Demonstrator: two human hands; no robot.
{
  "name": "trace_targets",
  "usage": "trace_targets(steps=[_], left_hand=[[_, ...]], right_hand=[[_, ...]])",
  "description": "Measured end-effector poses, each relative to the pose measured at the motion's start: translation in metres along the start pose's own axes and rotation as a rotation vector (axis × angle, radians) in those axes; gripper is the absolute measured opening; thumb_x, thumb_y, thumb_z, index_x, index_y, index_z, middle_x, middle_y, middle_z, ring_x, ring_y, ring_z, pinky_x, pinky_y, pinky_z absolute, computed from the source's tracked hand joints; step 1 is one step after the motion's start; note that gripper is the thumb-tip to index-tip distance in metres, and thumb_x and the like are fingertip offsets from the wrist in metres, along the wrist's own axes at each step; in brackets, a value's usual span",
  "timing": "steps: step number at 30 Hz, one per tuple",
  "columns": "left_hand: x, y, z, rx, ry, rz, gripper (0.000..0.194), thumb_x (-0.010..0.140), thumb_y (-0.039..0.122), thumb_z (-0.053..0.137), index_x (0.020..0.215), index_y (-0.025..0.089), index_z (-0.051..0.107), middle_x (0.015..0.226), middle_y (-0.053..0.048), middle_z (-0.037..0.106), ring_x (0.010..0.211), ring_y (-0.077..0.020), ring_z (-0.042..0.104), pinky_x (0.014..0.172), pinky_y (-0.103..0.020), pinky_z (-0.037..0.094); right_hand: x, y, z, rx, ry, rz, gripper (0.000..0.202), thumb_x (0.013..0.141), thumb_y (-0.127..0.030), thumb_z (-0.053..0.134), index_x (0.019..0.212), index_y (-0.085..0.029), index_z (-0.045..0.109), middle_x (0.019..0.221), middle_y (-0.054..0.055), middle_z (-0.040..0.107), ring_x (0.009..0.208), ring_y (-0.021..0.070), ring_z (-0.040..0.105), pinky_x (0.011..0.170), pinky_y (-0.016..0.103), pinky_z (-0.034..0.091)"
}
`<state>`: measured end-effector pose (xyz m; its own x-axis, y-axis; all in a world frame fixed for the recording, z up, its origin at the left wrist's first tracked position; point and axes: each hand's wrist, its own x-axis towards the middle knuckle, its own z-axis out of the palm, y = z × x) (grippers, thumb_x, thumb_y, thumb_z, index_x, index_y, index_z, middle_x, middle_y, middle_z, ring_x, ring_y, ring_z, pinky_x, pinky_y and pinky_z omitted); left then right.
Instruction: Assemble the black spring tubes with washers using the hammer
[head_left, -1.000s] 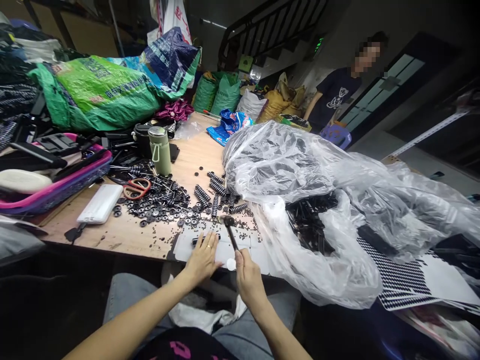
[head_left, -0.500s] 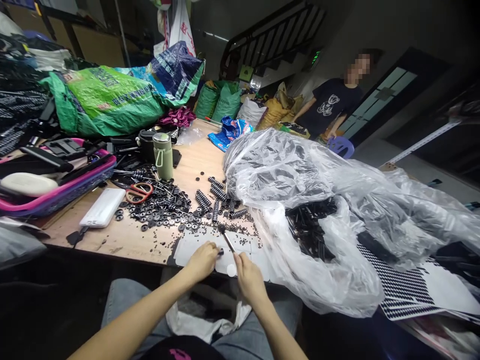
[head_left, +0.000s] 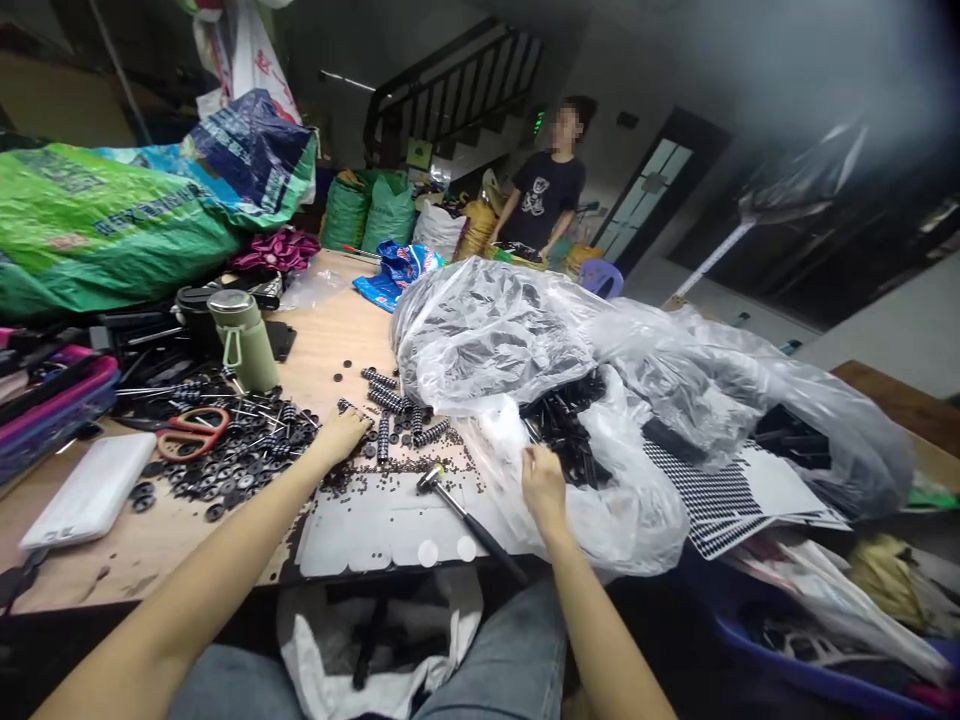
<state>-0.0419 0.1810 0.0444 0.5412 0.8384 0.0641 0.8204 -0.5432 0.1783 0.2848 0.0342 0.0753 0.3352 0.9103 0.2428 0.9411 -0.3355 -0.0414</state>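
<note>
My left hand is over the pile of small black parts, its fingers bent around a dark checkered piece. At the edge of the clear plastic bag, my right hand has its fingers bent close by the black pieces in the opening; what they hold, if anything, is hidden. A hammer lies on the grey plate between my hands, its handle over the table edge. Black checkered rolls and tiny dark bits lie behind the plate.
Red-handled scissors, a white power bank and a green bottle stand or lie at left. Patterned sheets are at right. A white bag hangs below the table edge. A person stands behind the table.
The hammer has left my right hand and lies on the plate. My right hand has moved right to the bag, and my left hand has moved left to the small parts. The view has swung right.
</note>
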Motion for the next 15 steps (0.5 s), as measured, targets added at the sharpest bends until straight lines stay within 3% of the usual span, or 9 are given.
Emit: trace_targets(steps=[3, 7, 11, 15], left_hand=[[-0.004, 0.001, -0.001, 0.007, 0.008, 0.012, 0.019, 0.074, 0.006, 0.038, 0.081, 0.015, 0.054, 0.082, -0.012, 0.059, 0.091, -0.0239, 0.051, 0.082, -0.038, 0.033], [-0.015, 0.017, -0.006, -0.030, 0.067, -0.038, 0.019, 0.074, 0.008, 0.038, 0.089, 0.013, 0.048, 0.084, -0.011, 0.058, 0.083, -0.0212, 0.054, 0.075, -0.032, 0.037], [-0.036, 0.043, -0.009, -0.459, 0.166, -0.264, 0.018, 0.079, 0.024, 0.035, 0.091, 0.016, 0.045, 0.073, -0.005, 0.058, 0.067, -0.0177, 0.056, 0.060, -0.027, 0.040], [-0.058, 0.072, -0.008, -0.951, 0.087, -0.389, 0.021, 0.076, 0.033, 0.040, 0.088, 0.017, 0.046, 0.051, 0.003, 0.052, 0.050, -0.0146, 0.052, 0.049, -0.024, 0.038]], right_hand=[[0.046, 0.029, 0.004, -0.100, -0.094, 0.137, 0.025, 0.086, -0.018, 0.032, 0.097, -0.013, 0.054, 0.096, 0.012, 0.058, 0.094, 0.0194, 0.048, 0.074, 0.027, 0.034], [0.080, 0.042, 0.023, -0.143, -0.215, 0.171, 0.020, 0.082, -0.012, 0.041, 0.088, -0.010, 0.059, 0.092, 0.013, 0.060, 0.095, 0.0192, 0.050, 0.077, 0.029, 0.034], [0.085, 0.047, 0.035, -0.193, -0.303, 0.210, 0.021, 0.084, -0.026, 0.046, 0.085, -0.010, 0.058, 0.092, 0.008, 0.059, 0.094, 0.0179, 0.051, 0.084, 0.036, 0.035], [0.081, 0.052, 0.036, -0.211, -0.369, 0.231, 0.024, 0.083, -0.032, 0.047, 0.088, -0.011, 0.057, 0.094, 0.005, 0.058, 0.094, 0.0170, 0.052, 0.085, 0.038, 0.037]])
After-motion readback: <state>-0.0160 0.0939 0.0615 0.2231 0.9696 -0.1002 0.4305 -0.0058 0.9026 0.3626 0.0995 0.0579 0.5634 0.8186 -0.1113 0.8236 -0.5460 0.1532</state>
